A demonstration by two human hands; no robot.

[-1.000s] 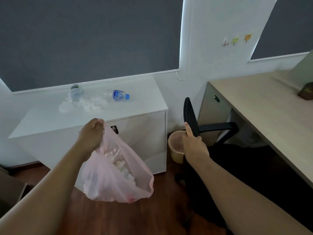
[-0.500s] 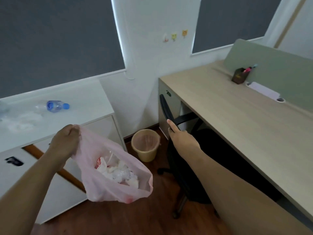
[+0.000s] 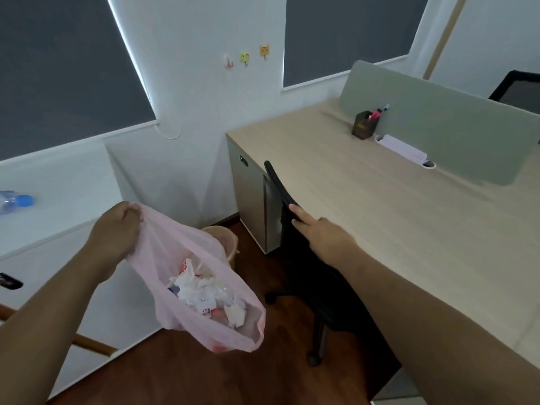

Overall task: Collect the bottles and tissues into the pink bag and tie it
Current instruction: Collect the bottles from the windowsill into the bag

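Note:
My left hand (image 3: 117,232) grips the rim of the pink bag (image 3: 163,273), which hangs open over the floor. Crumpled white tissues (image 3: 204,293) and some wrappers lie inside it. A clear bottle with a blue cap (image 3: 16,201) lies on its side on the white cabinet (image 3: 67,188) at the far left edge. My right hand (image 3: 321,232) rests on the top of the black office chair's backrest (image 3: 280,188), fingers laid over its edge.
A wooden desk (image 3: 380,206) fills the right side, with a dark pen holder (image 3: 365,125), a white power strip (image 3: 404,149) and a green divider panel (image 3: 438,118). A tan waste bin (image 3: 225,238) stands on the wooden floor between cabinet and desk, partly behind the bag.
The view has swung right, away from the cabinet and toward the desk. The chair has moved closer under the desk with my right hand on its backrest. My left hand still holds the bag.

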